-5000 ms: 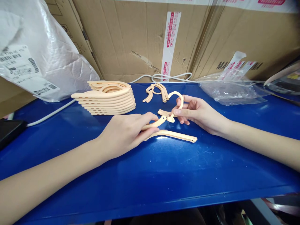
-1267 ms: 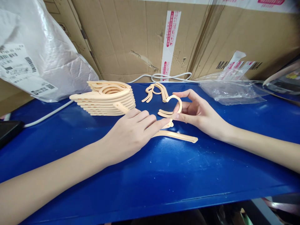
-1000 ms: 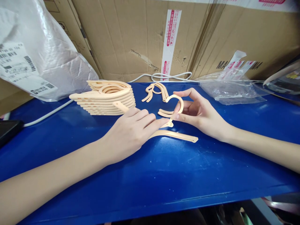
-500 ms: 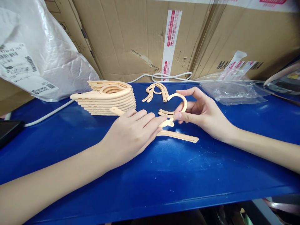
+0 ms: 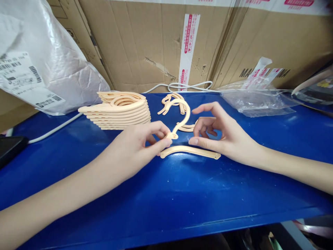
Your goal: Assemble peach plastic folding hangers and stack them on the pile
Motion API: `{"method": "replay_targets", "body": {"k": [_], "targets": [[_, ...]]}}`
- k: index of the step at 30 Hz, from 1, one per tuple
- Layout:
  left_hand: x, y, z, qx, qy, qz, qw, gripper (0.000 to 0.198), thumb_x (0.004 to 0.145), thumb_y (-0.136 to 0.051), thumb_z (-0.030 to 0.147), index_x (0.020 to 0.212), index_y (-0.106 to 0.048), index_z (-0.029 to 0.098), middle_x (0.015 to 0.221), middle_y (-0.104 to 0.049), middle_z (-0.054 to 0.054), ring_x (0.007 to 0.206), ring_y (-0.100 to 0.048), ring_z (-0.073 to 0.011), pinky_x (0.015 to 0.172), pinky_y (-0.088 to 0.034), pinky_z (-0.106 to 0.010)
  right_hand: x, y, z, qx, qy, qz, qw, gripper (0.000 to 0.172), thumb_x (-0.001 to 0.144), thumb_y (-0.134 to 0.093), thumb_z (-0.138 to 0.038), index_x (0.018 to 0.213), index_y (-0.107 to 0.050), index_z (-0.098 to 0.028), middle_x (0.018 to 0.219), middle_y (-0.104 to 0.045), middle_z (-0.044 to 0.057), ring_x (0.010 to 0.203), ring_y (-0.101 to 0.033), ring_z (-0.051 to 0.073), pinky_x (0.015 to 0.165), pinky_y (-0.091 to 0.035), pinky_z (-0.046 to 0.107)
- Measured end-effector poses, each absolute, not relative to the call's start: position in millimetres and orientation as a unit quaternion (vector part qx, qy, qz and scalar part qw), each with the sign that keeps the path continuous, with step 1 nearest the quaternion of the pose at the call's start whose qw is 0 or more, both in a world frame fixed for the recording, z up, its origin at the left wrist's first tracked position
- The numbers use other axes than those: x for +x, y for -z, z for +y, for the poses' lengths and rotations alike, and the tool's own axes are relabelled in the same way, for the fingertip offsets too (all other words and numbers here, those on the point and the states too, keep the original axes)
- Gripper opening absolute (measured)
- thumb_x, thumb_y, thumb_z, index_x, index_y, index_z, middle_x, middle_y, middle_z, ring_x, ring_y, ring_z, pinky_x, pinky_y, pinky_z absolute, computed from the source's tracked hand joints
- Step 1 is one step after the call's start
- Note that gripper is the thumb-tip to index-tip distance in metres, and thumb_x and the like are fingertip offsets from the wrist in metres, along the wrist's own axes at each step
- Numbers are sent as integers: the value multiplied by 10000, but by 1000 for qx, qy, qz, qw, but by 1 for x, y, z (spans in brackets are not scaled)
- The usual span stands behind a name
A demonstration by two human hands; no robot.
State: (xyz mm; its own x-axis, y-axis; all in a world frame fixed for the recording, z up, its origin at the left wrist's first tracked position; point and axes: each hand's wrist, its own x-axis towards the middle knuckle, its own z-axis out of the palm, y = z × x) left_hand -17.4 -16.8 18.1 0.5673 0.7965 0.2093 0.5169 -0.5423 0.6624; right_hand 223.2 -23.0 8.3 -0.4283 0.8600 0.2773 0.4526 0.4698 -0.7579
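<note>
My left hand [image 5: 140,147] pinches the base of a cream plastic hook [image 5: 185,116], whose curve rises up and to the right. To the right of it, my right hand [image 5: 221,130] is open, fingers apart, holding nothing. Just in front of the hands a loose cream arm piece [image 5: 191,150] lies flat on the blue table. Behind my right fingertips, curved cream pieces [image 5: 186,127] are partly hidden. Farther back are several small cream parts [image 5: 169,100]. A neat stack of cream hanger pieces [image 5: 117,111] stands behind my left hand.
The blue table [image 5: 182,201] backs onto cardboard boxes [image 5: 145,41]. A white plastic package [image 5: 65,62] stands at the back left, a dark device [image 5: 11,149] at the left edge. A white cable [image 5: 187,85] runs along the back, near a clear plastic bag [image 5: 255,99].
The hook has moved left with my left hand, which now grips it at its base. My right hand has let go of the hook and opened.
</note>
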Motion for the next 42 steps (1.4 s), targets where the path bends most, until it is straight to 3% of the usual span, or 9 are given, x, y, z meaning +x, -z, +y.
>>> {"method": "replay_targets", "body": {"k": [3, 6, 13, 17, 21, 25, 28, 33, 42], "targets": [[-21, -15, -9, 769, -250, 396, 435, 124, 894, -563, 235, 992, -559, 158, 850, -726, -34, 595, -700, -140, 449, -541, -205, 226, -10, -24, -389, -167, -876, 233, 411, 807, -661, -574, 991, -577, -217, 819, -634, 20, 729, -576, 169, 618, -421, 300], [-21, -10, -6, 719, -235, 403, 515, 141, 900, -541, 195, 1032, -523, 150, 933, -733, -83, 621, -719, -165, 440, -570, -226, 227, -11, -25, -335, -64, -923, 180, 422, 843, -594, -604, 908, -644, -190, 868, -642, 56, 807, -574, 198, 698, -428, 328], [-16, -6, -4, 702, -229, 376, 561, 149, 935, -506, 200, 1050, -565, 127, 1057, -707, -138, 653, -713, -158, 462, -581, -236, 233, -4, -22, -301, 7, -944, 135, 288, 998, -422, -342, 1024, -659, -179, 947, -643, 73, 845, -607, 195, 756, -460, 328], [-12, -12, -7, 655, -233, 403, 596, 170, 882, -561, 194, 1037, -594, 133, 955, -678, -79, 620, -671, -134, 438, -553, -209, 232, 2, -20, -297, 57, -942, 142, 311, 1012, -373, -292, 981, -632, -123, 943, -636, 102, 839, -608, 206, 750, -479, 335], [-7, -18, -11, 608, -229, 448, 613, 149, 873, -570, 244, 953, -637, 137, 718, -597, 9, 545, -586, -90, 418, -499, -151, 232, 6, -18, -287, 45, -942, 170, 266, 1017, -362, -260, 994, -584, -116, 931, -633, 91, 824, -605, 183, 738, -482, 304], [-6, -18, -12, 605, -233, 433, 626, 243, 906, -539, 305, 763, -638, 134, 541, -556, 25, 456, -520, -67, 421, -472, -124, 235, 7, -16, -280, 49, -941, 185, 227, 1009, -345, -181, 1031, -564, -125, 905, -663, 72, 743, -614, 158, 633, -453, 259], [-6, -18, -12, 602, -242, 423, 632, 301, 900, -590, 345, 691, -638, 133, 562, -586, 20, 490, -548, -65, 452, -491, -116, 238, 6, -16, -304, 55, -926, 217, 239, 1015, -353, -214, 1003, -582, -147, 822, -696, 38, 620, -604, 124, 528, -381, 229], [-7, -17, -13, 580, -237, 422, 655, 233, 918, -596, 330, 823, -699, 143, 581, -618, 15, 515, -591, -74, 472, -509, -113, 239, 3, -15, -315, 5, -924, 217, 363, 983, -464, -431, 792, -623, -167, 652, -631, -9, 529, -549, 82, 505, -327, 217], [-10, -15, -13, 544, -245, 424, 681, 224, 913, -603, 332, 876, -735, 155, 580, -659, -16, 466, -586, -79, 483, -530, -135, 239, 6, -12, -297, 12, -923, 246, 326, 964, -520, -397, 844, -705, -157, 661, -632, 0, 588, -586, 91, 567, -394, 209]]}}
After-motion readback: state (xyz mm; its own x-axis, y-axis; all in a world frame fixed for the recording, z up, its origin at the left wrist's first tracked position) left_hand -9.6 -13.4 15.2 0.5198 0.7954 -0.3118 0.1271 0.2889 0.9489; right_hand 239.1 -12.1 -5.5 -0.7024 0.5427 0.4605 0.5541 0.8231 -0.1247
